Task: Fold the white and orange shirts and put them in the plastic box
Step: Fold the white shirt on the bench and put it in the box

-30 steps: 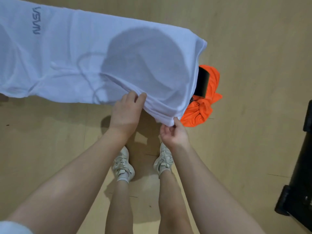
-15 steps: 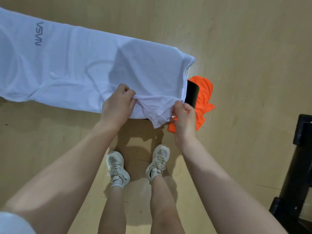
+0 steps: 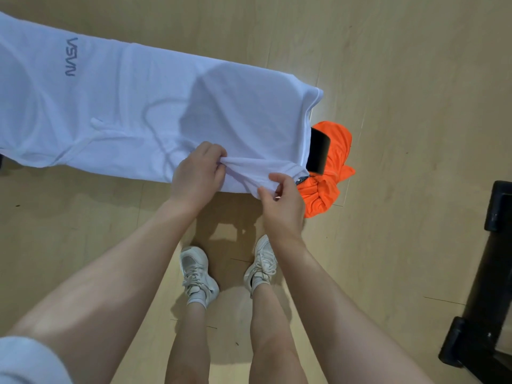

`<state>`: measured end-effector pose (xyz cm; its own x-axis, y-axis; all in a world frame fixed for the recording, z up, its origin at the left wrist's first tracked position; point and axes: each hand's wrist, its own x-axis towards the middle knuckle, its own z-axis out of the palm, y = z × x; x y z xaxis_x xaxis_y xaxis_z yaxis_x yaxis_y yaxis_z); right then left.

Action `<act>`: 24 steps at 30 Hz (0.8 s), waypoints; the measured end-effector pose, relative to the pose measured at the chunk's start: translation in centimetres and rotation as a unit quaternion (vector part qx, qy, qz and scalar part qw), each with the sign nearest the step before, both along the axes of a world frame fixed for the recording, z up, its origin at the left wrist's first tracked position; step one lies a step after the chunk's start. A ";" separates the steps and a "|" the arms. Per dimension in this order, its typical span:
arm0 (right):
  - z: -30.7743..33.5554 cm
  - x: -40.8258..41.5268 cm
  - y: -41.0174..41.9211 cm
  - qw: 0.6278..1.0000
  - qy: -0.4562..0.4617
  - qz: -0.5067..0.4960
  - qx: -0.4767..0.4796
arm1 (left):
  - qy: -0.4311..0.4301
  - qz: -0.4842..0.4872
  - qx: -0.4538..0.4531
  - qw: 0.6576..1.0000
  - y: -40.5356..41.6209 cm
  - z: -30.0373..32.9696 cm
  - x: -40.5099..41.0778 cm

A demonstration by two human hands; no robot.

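- White shirt [image 3: 133,106] lies spread over a raised surface — my left hand [image 3: 197,173] now bunches its near edge.
- Right hand [image 3: 281,202] has shifted to pinch the hem corner — fold starting.
- Orange shirt [image 3: 329,176] waits crumpled beside it.

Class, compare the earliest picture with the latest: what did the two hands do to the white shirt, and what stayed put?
The left hand, first flat on the white shirt, now grips a bunch of it. The right hand pinches its near corner throughout. The orange shirt stayed crumpled beside it.
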<state>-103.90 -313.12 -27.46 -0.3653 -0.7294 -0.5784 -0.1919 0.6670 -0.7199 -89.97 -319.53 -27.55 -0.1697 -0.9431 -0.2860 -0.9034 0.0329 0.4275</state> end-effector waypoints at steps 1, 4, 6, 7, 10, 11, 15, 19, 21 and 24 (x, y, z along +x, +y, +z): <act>0.5 -0.7 0.5 0.999 0.029 0.038 -0.002 | -0.004 -0.018 -0.005 1.000 0.1 0.2 0.2; 1.6 -2.9 1.8 0.969 0.177 0.172 -0.014 | -0.015 -0.060 -0.006 0.998 0.5 0.8 0.8; 2.7 -4.1 1.5 0.962 0.195 0.189 -0.042 | -0.024 -0.077 -0.002 0.997 0.8 1.1 1.0; 3.4 -4.5 0.8 0.966 0.172 0.184 -0.060 | -0.029 -0.077 -0.001 0.997 0.8 1.3 1.1; 4.3 -5.3 -2.1 0.985 0.058 0.140 -0.084 | -0.064 -0.040 0.005 0.997 0.0 1.5 1.4; 4.0 -5.4 -3.1 0.988 0.047 0.119 -0.083 | -0.079 -0.026 0.009 0.996 -0.5 1.3 1.6; -0.3 -6.2 -6.0 0.985 0.130 0.117 0.009 | -0.092 -0.023 -0.042 0.995 -2.0 -0.4 3.0; -3.5 -6.1 -5.6 0.934 0.242 0.206 0.165 | -0.113 -0.004 -0.027 0.993 -2.2 -2.4 4.4; -2.5 -4.5 -5.0 0.924 0.283 0.230 0.113 | -0.110 0.031 -0.003 0.993 -1.4 -2.5 5.4; -0.3 0.0 -4.9 0.921 0.242 0.300 -0.054 | -0.110 0.032 0.013 0.993 0.3 -1.8 8.1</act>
<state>-103.87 -318.00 -27.71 -0.0734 -0.9275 -0.3667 -0.8188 0.2659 -0.5087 -81.82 -319.19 -29.40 -0.0406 -0.9416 -0.3343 -0.9749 -0.0359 0.2196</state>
